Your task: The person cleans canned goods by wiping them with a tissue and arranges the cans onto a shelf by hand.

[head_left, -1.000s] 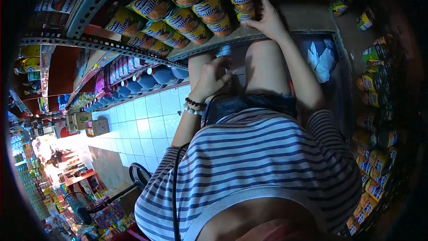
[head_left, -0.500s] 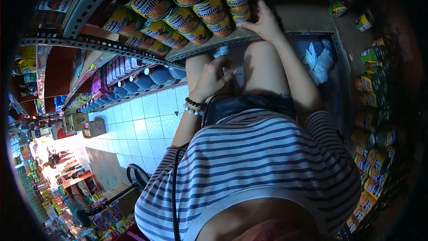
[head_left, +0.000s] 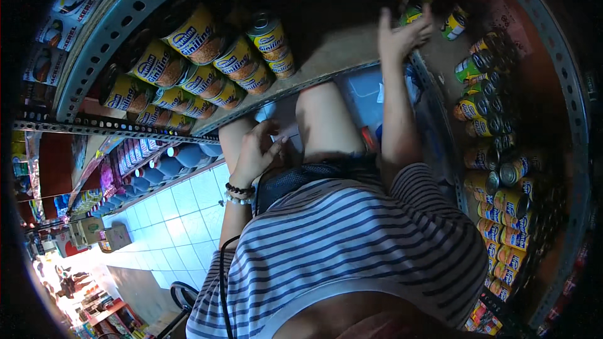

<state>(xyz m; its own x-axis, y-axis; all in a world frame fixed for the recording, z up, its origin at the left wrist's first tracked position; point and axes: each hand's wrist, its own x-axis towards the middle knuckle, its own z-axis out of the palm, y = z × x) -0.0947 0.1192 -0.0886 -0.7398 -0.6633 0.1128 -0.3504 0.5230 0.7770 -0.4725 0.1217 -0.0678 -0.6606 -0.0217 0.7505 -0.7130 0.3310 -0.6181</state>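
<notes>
My left hand (head_left: 259, 152) rests over my left thigh, its loosely bent fingers apart from the thumb and nothing between them. Stretched out to the far right, my right hand (head_left: 405, 36) has thumb and fingers spread and is empty. Just beyond its fingers is a green and yellow can (head_left: 412, 12), partly hidden by them; whether they touch cannot be made out. Another can (head_left: 454, 24) lies tilted to the right of it. On the shelf ahead, stacked yellow-labelled cans (head_left: 188, 37) stand at the left, with a two-high pair (head_left: 271, 44) at their right end.
Down my right side run many more cans (head_left: 502, 207), some on their sides. A perforated metal upright (head_left: 129, 16) and shelf edge (head_left: 282, 100) frame the shelf. Large blue-grey bottles (head_left: 166, 166) line a lower shelf at left, above the tiled floor (head_left: 182, 213). Cartons (head_left: 113, 238) stand farther left.
My right hand has left the stacked cans and swung right toward the loose cans at the far right. The view has turned rightward too. My left hand stays over my thigh.
</notes>
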